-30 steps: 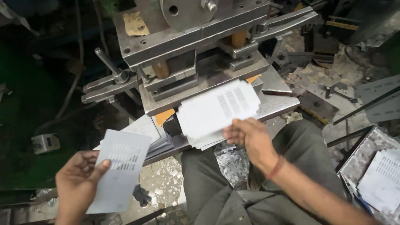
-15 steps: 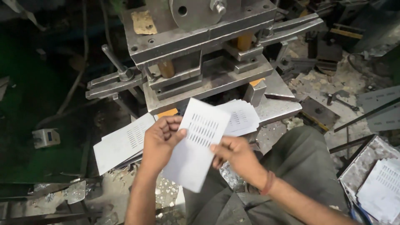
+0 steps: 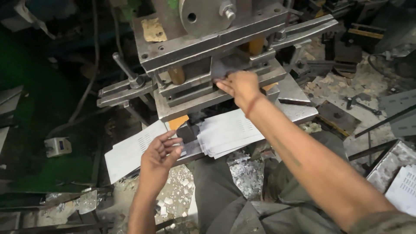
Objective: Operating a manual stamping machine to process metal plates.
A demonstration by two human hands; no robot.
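— In the head view, where was the right hand (image 3: 237,85)?

— It was reaching into the gap of the metal press (image 3: 208,47), between the upper and the lower block. The fingers were pushing a thin sheet (image 3: 223,68) into that gap. I could not tell if they were gripping it or only pressing it flat.

— And the left hand (image 3: 159,152)?

— It was open and held nothing. It was hovering just over the sheet on the left (image 3: 130,151), near the stack of punched sheets (image 3: 227,132) on the press bed.

— What could go wrong?

— I think the danger was the fingers. If the press came down while they were inside, it would crush them. Also the sheet edges looked sharp, and the stack lay loose at the edge, so it could slide onto the scraps (image 3: 245,173) below.
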